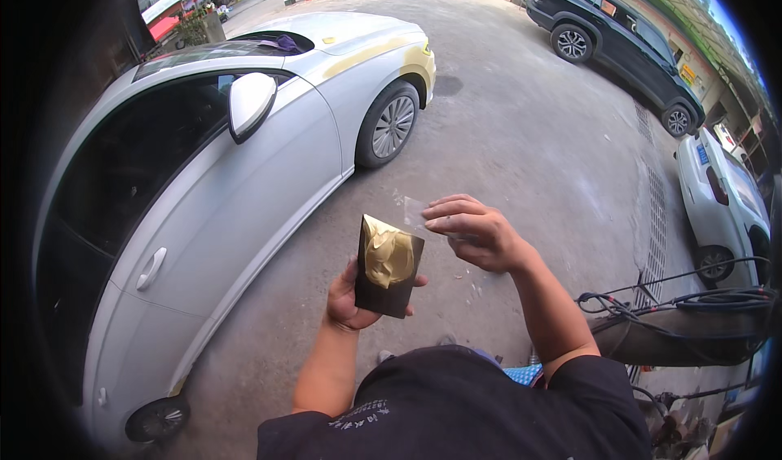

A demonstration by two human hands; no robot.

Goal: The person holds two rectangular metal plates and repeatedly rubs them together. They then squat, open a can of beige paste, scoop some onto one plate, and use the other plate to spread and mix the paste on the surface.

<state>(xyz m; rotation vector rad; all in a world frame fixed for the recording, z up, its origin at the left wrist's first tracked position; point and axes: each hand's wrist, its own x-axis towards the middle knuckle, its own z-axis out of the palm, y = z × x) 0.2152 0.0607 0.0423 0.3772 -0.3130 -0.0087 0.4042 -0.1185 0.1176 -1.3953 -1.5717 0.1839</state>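
Observation:
My left hand (pixel 349 301) grips a dark rectangular mixing board (pixel 383 299) from below, thumb along one side and fingertips showing at the other. A thick smear of yellowish body filler (pixel 388 256) covers much of the board's upper face. Just above the board's right corner, my right hand (pixel 472 228) pinches a thin, translucent spreader (pixel 414 213), which is hard to see against the ground. Whether the spreader touches the board I cannot tell. To the left stands a white car (pixel 269 167) with yellowish filler patches (pixel 358 57) on its front fender and bumper.
A dark SUV (pixel 615 40) is parked at the far right, with another white car (pixel 729 191) nearer. Cables (pixel 652 305) lie over a dark bulky object (pixel 692 334) close on my right. A metal drain grate (pixel 654 224) runs along the concrete ground (pixel 521 134).

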